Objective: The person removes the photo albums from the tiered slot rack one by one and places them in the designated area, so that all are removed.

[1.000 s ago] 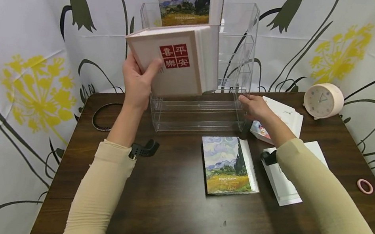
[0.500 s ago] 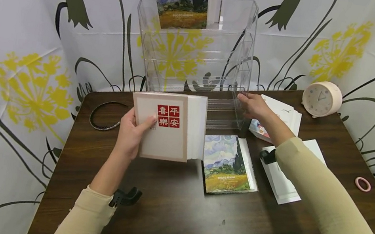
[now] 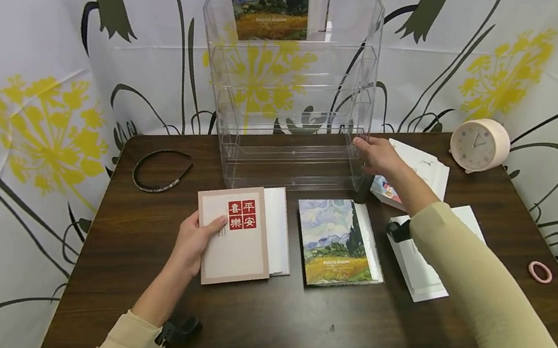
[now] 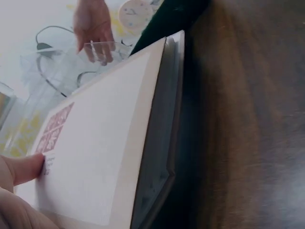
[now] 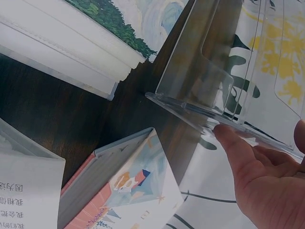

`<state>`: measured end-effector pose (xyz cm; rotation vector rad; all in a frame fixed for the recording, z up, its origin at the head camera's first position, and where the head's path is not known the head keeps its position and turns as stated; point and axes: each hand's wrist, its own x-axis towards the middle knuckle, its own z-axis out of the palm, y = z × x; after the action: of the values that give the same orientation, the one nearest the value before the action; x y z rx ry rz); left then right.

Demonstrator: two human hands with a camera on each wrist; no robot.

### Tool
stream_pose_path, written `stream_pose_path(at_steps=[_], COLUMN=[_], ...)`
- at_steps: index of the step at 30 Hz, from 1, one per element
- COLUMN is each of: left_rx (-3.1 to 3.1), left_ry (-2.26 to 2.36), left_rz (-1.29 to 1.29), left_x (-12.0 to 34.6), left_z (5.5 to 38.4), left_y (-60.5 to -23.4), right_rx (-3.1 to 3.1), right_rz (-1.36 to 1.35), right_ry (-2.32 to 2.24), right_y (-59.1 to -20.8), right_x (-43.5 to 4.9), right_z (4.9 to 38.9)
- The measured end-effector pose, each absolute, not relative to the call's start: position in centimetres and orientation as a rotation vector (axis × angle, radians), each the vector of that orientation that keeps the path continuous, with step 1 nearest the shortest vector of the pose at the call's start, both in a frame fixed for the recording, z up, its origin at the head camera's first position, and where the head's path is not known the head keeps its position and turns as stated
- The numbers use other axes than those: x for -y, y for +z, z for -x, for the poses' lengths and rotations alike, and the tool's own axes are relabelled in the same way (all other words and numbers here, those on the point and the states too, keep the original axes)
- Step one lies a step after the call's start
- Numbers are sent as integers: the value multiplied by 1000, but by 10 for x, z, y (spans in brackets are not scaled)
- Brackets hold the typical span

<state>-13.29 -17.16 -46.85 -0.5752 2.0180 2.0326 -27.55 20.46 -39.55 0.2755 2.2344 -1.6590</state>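
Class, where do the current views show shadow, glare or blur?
Head view: a soft shadow on the dark brown wooden table beside the beige right sleeve; left wrist view: red print blurred on the cream hardcover album, the right hand beyond soft, glare on the table at lower right; right wrist view: pale highlights along edges of the clear acrylic rack.

Upper photo album cut off at top, left hand partly hidden behind beige album

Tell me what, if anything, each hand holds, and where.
Left hand: beige album, gripped at its left edge, thumb on the cover. Right hand: touching the side of the clear rack; grip unclear.
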Motion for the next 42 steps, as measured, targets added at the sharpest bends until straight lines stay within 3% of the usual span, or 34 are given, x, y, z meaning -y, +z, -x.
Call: stream_pose_path(at_steps=[7, 42], left_rx=[-2015, -2590], left_ry=[1955, 1295], left_rz=[611, 294], left_x=[170, 185], left_z=[128, 124], left_y=[-477, -482], right_rx=[-2228, -2254], right_rz=[-270, -288], right_ry=[-1664, -1637], right_y=[-395, -398], right_x=[-204, -208], right_z=[274, 274])
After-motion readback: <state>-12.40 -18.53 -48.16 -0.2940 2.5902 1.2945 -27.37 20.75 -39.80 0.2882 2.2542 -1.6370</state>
